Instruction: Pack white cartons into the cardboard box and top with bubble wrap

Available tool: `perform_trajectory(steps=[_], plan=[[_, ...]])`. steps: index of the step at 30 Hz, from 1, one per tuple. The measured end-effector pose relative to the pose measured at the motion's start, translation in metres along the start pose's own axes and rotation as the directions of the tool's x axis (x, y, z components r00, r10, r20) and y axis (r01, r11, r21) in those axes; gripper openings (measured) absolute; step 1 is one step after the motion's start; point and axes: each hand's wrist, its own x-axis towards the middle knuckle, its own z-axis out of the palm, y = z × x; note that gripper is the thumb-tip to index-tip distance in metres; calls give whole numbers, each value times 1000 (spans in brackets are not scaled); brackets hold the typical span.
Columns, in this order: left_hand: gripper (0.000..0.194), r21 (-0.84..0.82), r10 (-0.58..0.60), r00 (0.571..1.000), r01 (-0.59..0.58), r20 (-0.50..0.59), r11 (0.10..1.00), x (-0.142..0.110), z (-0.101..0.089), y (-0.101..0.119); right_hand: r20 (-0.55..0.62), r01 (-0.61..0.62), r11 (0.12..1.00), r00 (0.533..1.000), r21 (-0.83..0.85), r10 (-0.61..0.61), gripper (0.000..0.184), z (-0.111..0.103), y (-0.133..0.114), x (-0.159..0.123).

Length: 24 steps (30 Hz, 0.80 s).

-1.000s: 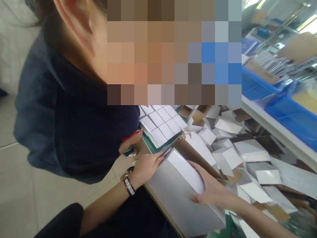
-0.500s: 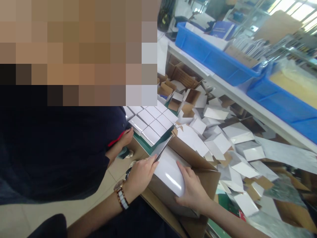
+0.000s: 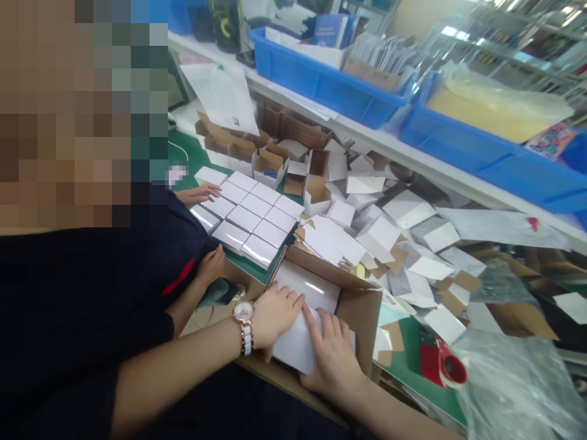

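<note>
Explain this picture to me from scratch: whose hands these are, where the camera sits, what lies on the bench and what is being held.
There is no machine here. The one view comes from a camera worn on a person's head, looking down at their own bare hands. The left hand, with a wristwatch, and the right hand both press on a glossy white box sitting in an open brown cardboard carton. On the green bench top lie a neat block of small white boxes, a loose heap of unfolded ones and a red tape dispenser. Blue plastic bins stand on the shelf. Another person in dark clothing stands close on the left.
</note>
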Motion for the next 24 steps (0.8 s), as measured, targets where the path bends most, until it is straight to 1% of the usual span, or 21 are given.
perform_trajectory(steps=[2, 5, 8, 10, 11, 13, 15, 17, 18, 19, 20, 21, 22, 23, 24], plan=[[123, 4, -24, 999, 24, -31, 1000, 0, 3, 5, 50, -21, 1000, 999, -1, 21, 118, -2, -2, -1], [107, 29, -74, 994, 77, -82, 997, -6, 6, 11, 144, -49, 999, 989, 20, 46, 126, -17, 2, 2], [102, 47, -95, 993, 98, -63, 994, -7, 5, 16, 295, -42, 998, 955, 48, 26, 142, -38, 11, 6], [101, 53, -117, 992, 120, -45, 991, -5, 5, 19, 373, -47, 999, 927, 8, 40, 148, -46, 15, 8], [99, 58, -131, 991, 133, -41, 989, -3, 6, 20, 385, -55, 998, 921, -28, 61, 149, -47, 15, 9], [98, 65, -151, 988, 152, -30, 986, -1, 11, 22, 370, -64, 995, 925, -80, 90, 148, -44, 13, 11], [103, 74, -157, 987, 158, -23, 985, 0, 17, 21, 350, -77, 993, 931, -92, 104, 149, -39, 12, 12], [108, 86, -133, 991, 134, -20, 987, 0, 21, 18, 353, -84, 993, 930, -77, 106, 150, -35, 13, 13], [106, 96, -114, 993, 116, -22, 989, 0, 21, 16, 361, -79, 994, 927, -70, 99, 151, -35, 16, 12], [100, 111, -101, 994, 104, -28, 988, 0, 21, 15, 361, -65, 995, 928, -72, 87, 152, -36, 18, 11], [89, 129, -94, 995, 97, -36, 987, 0, 20, 14, 356, -42, 995, 932, -86, 70, 152, -37, 21, 9], [77, 150, -92, 995, 99, -47, 984, 1, 18, 13, 342, -17, 994, 938, -108, 53, 147, -37, 23, 7], [66, 173, -101, 993, 111, -64, 979, 2, 18, 13, 318, -1, 991, 947, -135, 44, 138, -36, 24, 6], [58, 195, -115, 990, 130, -86, 972, 3, 18, 13, 287, 4, 987, 957, -159, 43, 123, -34, 25, 5], [55, 211, -125, 986, 146, -110, 967, 5, 19, 13, 253, -6, 985, 966, -173, 50, 105, -31, 24, 5]])
